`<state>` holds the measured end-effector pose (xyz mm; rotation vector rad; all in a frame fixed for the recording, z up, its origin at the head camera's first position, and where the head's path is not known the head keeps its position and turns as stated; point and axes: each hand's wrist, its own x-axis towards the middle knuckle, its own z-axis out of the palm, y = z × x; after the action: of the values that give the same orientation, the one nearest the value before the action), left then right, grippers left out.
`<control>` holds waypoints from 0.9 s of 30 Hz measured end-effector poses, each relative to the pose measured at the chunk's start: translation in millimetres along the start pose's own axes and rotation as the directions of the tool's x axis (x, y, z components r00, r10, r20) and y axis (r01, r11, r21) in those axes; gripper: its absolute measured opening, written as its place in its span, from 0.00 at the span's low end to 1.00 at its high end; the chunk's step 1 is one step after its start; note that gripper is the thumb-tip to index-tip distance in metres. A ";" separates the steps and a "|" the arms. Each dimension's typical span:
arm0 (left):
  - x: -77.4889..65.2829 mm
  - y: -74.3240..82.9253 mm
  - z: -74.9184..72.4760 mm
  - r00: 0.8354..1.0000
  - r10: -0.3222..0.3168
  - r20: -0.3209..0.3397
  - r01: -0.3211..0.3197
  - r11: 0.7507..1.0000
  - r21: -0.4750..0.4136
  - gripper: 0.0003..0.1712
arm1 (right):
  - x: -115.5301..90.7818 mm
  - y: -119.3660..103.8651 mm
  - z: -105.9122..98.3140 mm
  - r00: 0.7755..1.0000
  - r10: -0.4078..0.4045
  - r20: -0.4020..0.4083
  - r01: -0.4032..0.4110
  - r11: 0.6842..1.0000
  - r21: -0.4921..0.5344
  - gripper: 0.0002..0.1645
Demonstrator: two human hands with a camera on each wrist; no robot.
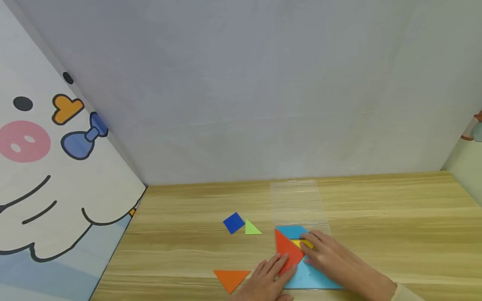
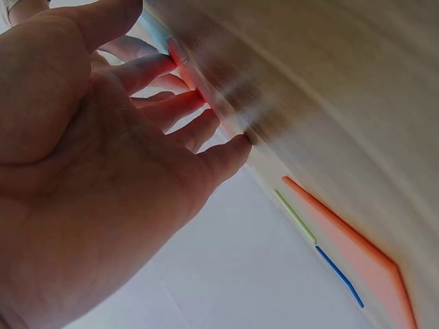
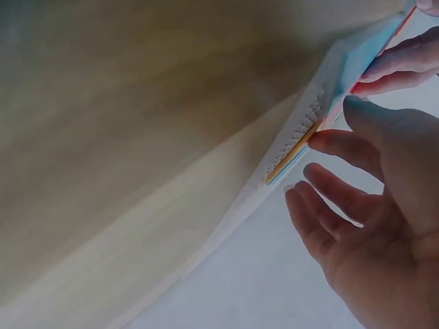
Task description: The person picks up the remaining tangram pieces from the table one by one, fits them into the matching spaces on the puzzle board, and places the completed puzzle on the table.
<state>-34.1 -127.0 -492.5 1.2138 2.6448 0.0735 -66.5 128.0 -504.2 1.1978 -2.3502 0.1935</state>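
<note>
My left hand (image 1: 265, 281) rests its extended fingers on a large red triangle (image 1: 289, 247). Fingertips of my right hand (image 1: 333, 257) touch a yellow tangram piece (image 1: 297, 243), partly covered by them. In the right wrist view the yellow piece (image 3: 293, 152) shows edge-on beside the loosely bent right fingers. Light blue areas appear above (image 1: 290, 231) and below the red and yellow pieces; the lower light blue area (image 1: 314, 276) lies partly under the right hand. Whether these belong to one board or separate pieces I cannot tell.
A clear plastic sleeve (image 1: 297, 202) extends toward the wall behind the light blue area. Left of it lie a dark blue square (image 1: 234, 223) and a light green triangle (image 1: 252, 228). An orange triangle (image 1: 231, 279) sits beside the left hand on the wooden table (image 1: 180, 234).
</note>
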 end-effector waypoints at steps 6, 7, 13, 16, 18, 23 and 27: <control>0.4 1.0 -2.0 1.000 -0.018 0.025 0.019 1.000 -0.024 0.36 | -6.0 -2.1 -1.3 0.997 0.068 0.042 -0.069 0.997 0.035 0.27; 0.6 1.2 -2.4 0.999 -0.023 0.034 0.024 0.999 -0.037 0.36 | -7.1 -2.5 -1.9 0.996 0.074 0.051 -0.076 0.996 0.040 0.27; 2.9 1.3 -3.8 0.997 -0.033 0.069 0.038 0.997 -0.072 0.37 | -12.4 -2.0 -4.5 0.992 0.082 0.101 -0.088 0.994 0.057 0.30; 3.0 1.1 -4.7 0.997 -0.031 0.074 0.037 0.997 -0.075 0.37 | -14.8 0.1 -4.4 0.994 0.074 0.082 -0.079 0.995 0.066 0.31; 2.5 1.1 -5.4 0.997 -0.026 0.072 0.032 0.997 -0.077 0.37 | -17.1 2.7 -3.4 0.996 0.067 0.059 -0.071 0.995 0.073 0.31; 0.6 0.0 -6.1 0.998 -0.013 0.063 0.018 0.996 -0.087 0.37 | -21.1 8.6 -3.6 0.998 0.047 0.042 -0.050 0.995 0.089 0.32; -1.0 -1.6 -4.8 0.998 -0.003 0.063 0.008 0.996 -0.088 0.37 | -23.0 10.9 -4.4 0.996 0.037 0.076 -0.047 0.990 0.131 0.34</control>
<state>-35.8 -128.5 -487.9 1.1614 2.5621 0.1464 -62.1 152.7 -510.5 1.2370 -2.4607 0.3310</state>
